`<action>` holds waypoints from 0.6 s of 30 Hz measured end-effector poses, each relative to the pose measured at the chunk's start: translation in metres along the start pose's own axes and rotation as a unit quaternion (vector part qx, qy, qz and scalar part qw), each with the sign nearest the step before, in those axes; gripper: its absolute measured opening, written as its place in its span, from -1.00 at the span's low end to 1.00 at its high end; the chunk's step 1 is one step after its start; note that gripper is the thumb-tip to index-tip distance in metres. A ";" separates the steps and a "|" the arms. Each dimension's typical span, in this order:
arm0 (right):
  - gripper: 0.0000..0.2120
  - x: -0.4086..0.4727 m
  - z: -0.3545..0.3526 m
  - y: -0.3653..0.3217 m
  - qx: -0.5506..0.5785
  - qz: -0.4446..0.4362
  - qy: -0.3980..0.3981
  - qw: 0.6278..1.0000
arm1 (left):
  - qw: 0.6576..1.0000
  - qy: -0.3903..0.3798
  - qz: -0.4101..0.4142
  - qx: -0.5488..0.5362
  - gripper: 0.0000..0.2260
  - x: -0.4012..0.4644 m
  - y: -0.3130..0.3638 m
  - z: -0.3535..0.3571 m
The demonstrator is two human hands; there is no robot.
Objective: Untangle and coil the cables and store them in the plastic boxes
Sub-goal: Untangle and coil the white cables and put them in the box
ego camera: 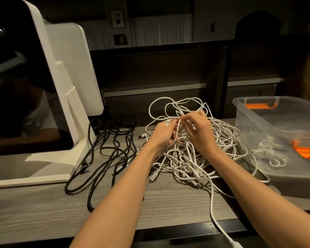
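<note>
Left hand grip – fingers curled round white cables; right hand – pinching strand atop tangle.

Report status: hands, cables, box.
Left hand and right hand gripping white cable tangle. Black cables loose alongside. Plastic box open, white cable inside.
</note>
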State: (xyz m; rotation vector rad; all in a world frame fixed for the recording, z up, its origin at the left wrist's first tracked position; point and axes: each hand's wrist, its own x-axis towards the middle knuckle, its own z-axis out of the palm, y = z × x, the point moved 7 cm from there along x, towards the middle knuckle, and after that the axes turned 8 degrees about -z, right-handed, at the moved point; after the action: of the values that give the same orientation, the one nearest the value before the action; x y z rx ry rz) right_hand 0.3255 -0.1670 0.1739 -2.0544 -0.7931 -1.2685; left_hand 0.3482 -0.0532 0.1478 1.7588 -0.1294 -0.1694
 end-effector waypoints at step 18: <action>-0.93 -0.007 0.009 0.025 0.054 0.135 -0.053 0.988 | 0.940 -0.009 -0.098 -0.326 -0.67 -0.001 -0.005 -0.008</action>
State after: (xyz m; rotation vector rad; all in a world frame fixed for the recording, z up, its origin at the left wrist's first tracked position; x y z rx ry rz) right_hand 0.3465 -0.1780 0.1594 -2.0720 -0.5908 -0.9535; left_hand 0.3491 -0.0444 0.1442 1.1037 0.0864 -0.3319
